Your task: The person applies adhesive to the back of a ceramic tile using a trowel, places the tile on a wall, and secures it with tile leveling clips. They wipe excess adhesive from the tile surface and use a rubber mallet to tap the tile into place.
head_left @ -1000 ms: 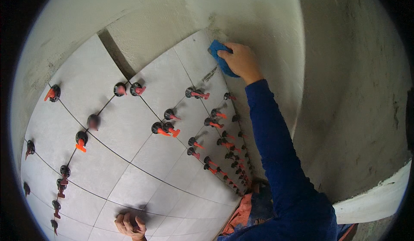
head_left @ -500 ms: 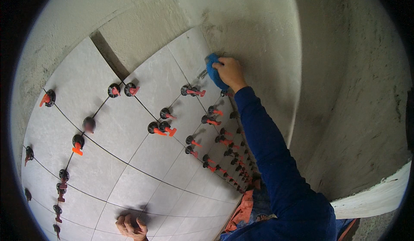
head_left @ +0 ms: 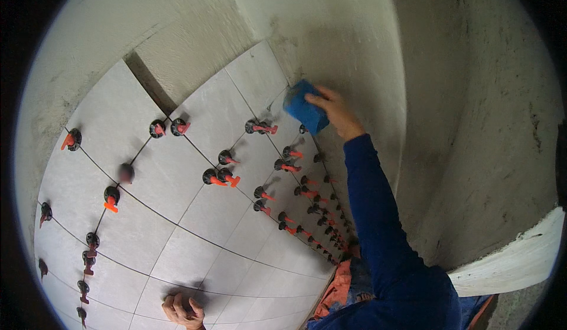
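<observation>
Left hand on the tiles, right hand with a sponge at their edge

From the left, black clips [head_left: 74,139] with red-orange handles dot the joints of the pale tiles [head_left: 207,212], and a dark groove [head_left: 147,80] runs above them. Low in view, the left hand [head_left: 184,311] is half open over the tiles, fingers loosely bent, with nothing seen in its hold. Farther right, the right hand [head_left: 333,110] is closed on the blue sponge [head_left: 306,106], which lies across the tiles' right edge beside the rough grey wall [head_left: 472,123]; a blue sleeve [head_left: 378,206] reaches up to it
</observation>
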The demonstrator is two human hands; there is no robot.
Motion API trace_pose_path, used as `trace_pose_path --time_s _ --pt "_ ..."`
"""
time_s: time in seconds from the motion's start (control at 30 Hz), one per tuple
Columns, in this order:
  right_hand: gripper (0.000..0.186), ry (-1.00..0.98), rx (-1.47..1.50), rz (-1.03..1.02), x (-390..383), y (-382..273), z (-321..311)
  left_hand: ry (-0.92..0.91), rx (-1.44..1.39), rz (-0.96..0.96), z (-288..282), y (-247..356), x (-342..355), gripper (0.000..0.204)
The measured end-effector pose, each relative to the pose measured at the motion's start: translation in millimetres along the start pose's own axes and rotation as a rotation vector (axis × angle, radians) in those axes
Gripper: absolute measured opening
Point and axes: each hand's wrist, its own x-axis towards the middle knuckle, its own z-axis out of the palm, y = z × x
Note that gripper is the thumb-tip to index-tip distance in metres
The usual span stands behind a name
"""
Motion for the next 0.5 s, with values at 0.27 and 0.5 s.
trace_pose_path --time_s 0.27,0.5 --pt "0.106 -0.109 0.379 -0.01 -31.3 -5.8 18.3 -0.015 0.002 -0.028 -0.2 1.1 -0.5 0.031" --pt "0.074 -0.126 0.049 -0.121 4.1 9.1 25.4 0.011 -0.036 0.008 -0.1 2.8 3.8 0.031"
